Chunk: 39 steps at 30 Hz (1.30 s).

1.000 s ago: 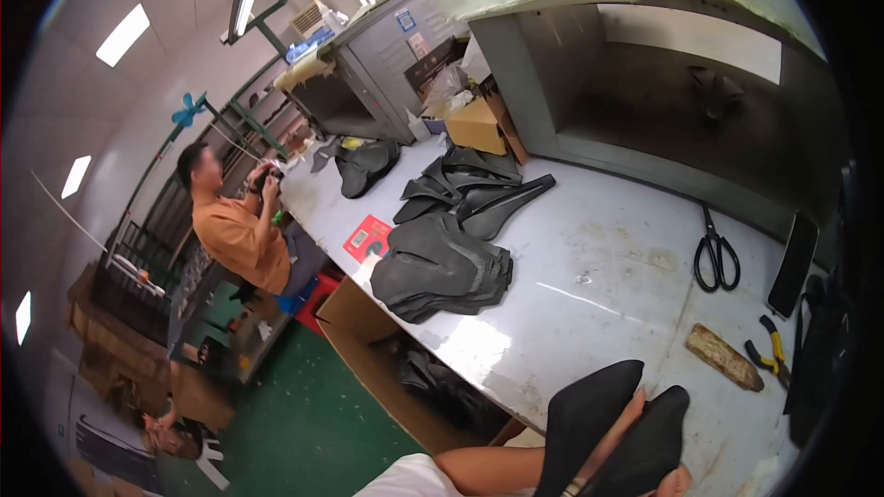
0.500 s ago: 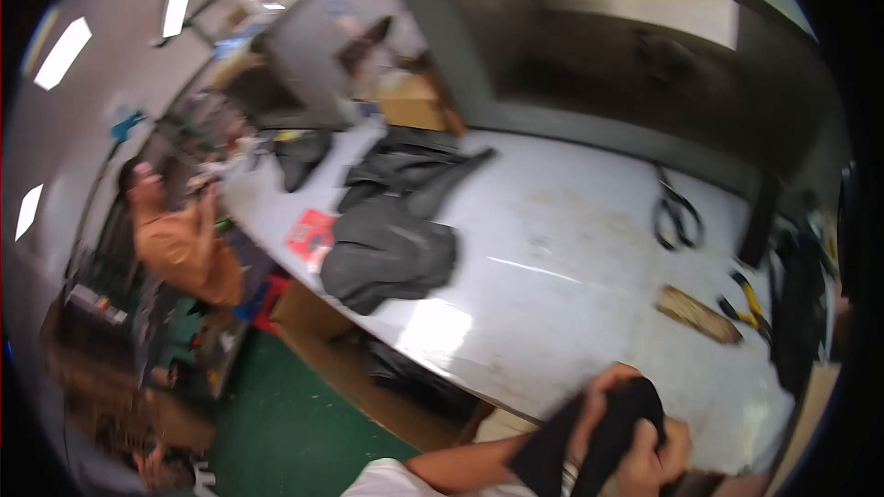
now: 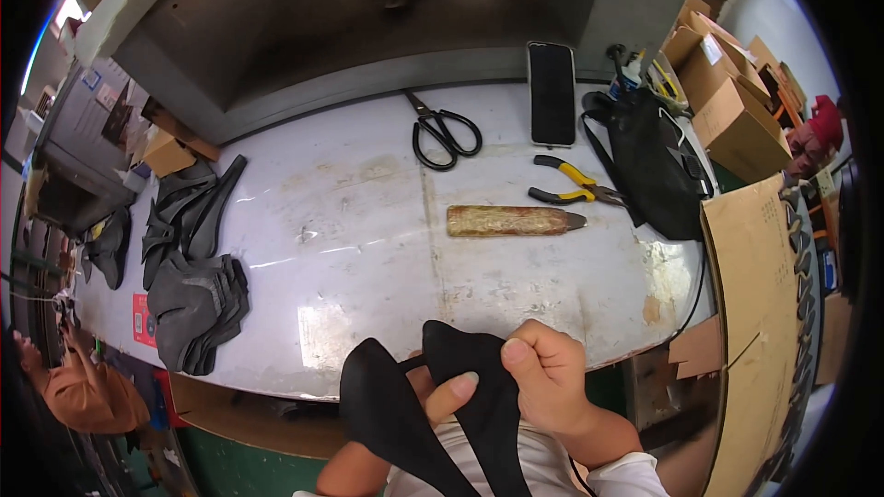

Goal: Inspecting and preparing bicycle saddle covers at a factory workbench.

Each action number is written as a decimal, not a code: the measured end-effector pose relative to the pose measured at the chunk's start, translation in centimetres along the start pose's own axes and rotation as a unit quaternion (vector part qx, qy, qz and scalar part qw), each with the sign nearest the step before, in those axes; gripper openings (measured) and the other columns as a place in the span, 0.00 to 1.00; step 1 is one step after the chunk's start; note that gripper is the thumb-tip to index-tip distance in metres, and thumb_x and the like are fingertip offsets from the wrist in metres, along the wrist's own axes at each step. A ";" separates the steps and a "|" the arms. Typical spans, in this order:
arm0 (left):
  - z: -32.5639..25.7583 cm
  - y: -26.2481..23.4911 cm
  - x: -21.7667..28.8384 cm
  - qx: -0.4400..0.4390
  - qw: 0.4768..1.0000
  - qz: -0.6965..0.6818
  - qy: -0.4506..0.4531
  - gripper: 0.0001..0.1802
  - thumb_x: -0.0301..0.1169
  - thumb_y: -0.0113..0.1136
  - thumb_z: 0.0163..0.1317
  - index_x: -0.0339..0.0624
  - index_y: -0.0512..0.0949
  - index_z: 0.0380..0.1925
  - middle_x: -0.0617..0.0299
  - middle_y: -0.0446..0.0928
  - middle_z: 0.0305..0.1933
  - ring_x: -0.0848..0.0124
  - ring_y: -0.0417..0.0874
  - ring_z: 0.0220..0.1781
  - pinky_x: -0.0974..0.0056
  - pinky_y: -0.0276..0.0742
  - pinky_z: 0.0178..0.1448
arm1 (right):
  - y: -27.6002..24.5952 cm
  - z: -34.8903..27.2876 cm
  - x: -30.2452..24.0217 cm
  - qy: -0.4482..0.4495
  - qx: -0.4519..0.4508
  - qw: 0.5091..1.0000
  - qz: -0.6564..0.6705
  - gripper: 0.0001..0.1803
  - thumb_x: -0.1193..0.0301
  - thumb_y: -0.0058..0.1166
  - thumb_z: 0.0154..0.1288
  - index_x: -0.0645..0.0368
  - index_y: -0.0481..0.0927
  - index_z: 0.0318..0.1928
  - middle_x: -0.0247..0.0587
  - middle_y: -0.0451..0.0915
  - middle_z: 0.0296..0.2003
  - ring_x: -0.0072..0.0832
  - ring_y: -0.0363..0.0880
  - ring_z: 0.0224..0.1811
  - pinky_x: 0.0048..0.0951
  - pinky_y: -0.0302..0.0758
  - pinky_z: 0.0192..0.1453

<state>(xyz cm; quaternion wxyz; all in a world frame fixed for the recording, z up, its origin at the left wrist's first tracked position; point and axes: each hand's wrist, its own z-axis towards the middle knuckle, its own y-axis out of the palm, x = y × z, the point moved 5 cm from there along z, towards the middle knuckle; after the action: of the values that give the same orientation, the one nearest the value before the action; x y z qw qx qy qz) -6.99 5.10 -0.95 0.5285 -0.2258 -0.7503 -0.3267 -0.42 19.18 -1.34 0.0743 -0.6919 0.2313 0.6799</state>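
Both hands work one black fabric piece (image 3: 433, 405), held just off the near edge of the worktop (image 3: 368, 221), in front of the person's body. Right hand (image 3: 551, 377): fingers pressed together, thumb on top, pinching the right lobe of the piece. Left hand (image 3: 440, 398): mostly hidden behind the fabric; thumb shows through the gap between the two lobes, pressed against the cloth, so it grips the piece from behind. Fabric has two rounded lobes at top, narrowing downward. On the worktop: a stack of grey and black fabric pieces (image 3: 195, 299) at the left edge, with more dark pieces (image 3: 189, 207) just behind it. Black scissors (image 3: 442, 133) near the far edge, centre. Dark phone (image 3: 552, 92) to their right, lying flat at the far edge. Yellow-handled pliers (image 3: 571, 182) right of centre, a brown wooden-looking tool (image 3: 511, 220) just in front of them. Black bag (image 3: 654, 166) at the right edge. Cardboard boxes (image 3: 727, 83) beyond the far right corner.
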 end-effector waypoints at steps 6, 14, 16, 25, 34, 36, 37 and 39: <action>-2.3 0.4 -0.7 0.015 0.973 0.225 0.059 0.25 0.37 0.50 0.69 0.35 0.67 0.61 0.55 0.75 0.57 0.65 0.76 0.57 0.59 0.71 0.60 | 0.1 0.4 -3.1 -0.243 -0.035 0.918 -0.312 0.14 0.70 0.52 0.72 0.64 0.76 0.28 0.28 0.74 0.20 0.13 0.67 0.23 0.20 0.64 0.26; -1.9 1.2 0.1 0.040 0.995 0.091 -0.018 0.21 0.37 0.50 0.69 0.37 0.71 0.57 0.58 0.76 0.51 0.67 0.75 0.53 0.62 0.71 0.59 | 1.2 0.2 1.1 0.087 -0.111 0.985 0.097 0.15 0.66 0.49 0.75 0.61 0.76 0.31 0.26 0.72 0.22 0.12 0.65 0.26 0.19 0.64 0.28; -1.6 0.9 -0.1 0.020 0.997 0.079 -0.019 0.21 0.37 0.49 0.68 0.37 0.70 0.57 0.59 0.76 0.50 0.68 0.75 0.52 0.63 0.71 0.58 | 1.0 0.2 1.5 0.096 -0.088 0.986 0.099 0.15 0.65 0.49 0.75 0.61 0.76 0.32 0.25 0.73 0.24 0.11 0.65 0.27 0.18 0.64 0.30; -0.2 -1.4 -0.2 0.041 0.997 0.058 0.013 0.16 0.39 0.47 0.73 0.37 0.74 0.45 0.63 0.76 0.37 0.75 0.76 0.37 0.68 0.73 0.39 | -1.0 -3.7 2.3 0.197 -0.272 0.942 -0.007 0.15 0.66 0.52 0.74 0.66 0.83 0.36 0.26 0.78 0.27 0.10 0.70 0.29 0.18 0.65 0.31; 0.6 0.7 -4.4 0.000 0.930 -0.367 -0.002 0.24 0.53 0.55 0.67 0.43 0.78 0.47 0.64 0.79 0.44 0.74 0.79 0.45 0.66 0.75 0.46 | -0.3 -4.5 4.4 0.216 -0.247 0.924 0.198 0.25 0.58 0.53 0.70 0.76 0.82 0.40 0.49 0.84 0.34 0.28 0.79 0.30 0.28 0.72 0.36; 0.1 -0.2 -6.4 -0.112 0.949 -0.293 0.034 0.19 0.40 0.67 0.56 0.41 0.79 0.44 0.62 0.79 0.43 0.73 0.79 0.45 0.66 0.76 0.43 | -0.4 -4.3 4.2 0.074 -0.221 0.956 0.180 0.15 0.67 0.52 0.73 0.69 0.83 0.38 0.31 0.80 0.25 0.15 0.75 0.27 0.21 0.67 0.27; -0.3 0.1 -5.3 -0.146 0.918 -0.369 -0.024 0.26 0.29 0.72 0.43 0.36 0.80 0.46 0.57 0.77 0.51 0.70 0.78 0.50 0.63 0.76 0.43 | -0.5 -4.1 4.0 0.077 -0.222 0.955 0.181 0.15 0.67 0.52 0.73 0.69 0.83 0.38 0.31 0.80 0.25 0.15 0.75 0.27 0.21 0.67 0.27; 0.5 0.1 -4.1 -0.236 0.917 -0.315 0.067 0.31 0.30 0.73 0.42 0.34 0.78 0.50 0.54 0.74 0.56 0.68 0.77 0.54 0.61 0.76 0.46 | -0.8 -2.4 1.4 -0.016 -0.222 0.973 0.070 0.12 0.70 0.53 0.72 0.69 0.82 0.38 0.34 0.81 0.24 0.16 0.75 0.25 0.22 0.69 0.27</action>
<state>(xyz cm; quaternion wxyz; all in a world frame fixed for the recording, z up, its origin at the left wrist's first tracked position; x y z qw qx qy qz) -5.82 5.56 -4.93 0.3790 -0.0737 -0.6465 -0.6580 2.10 18.59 -2.72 -0.1248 -0.6626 0.1215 0.7284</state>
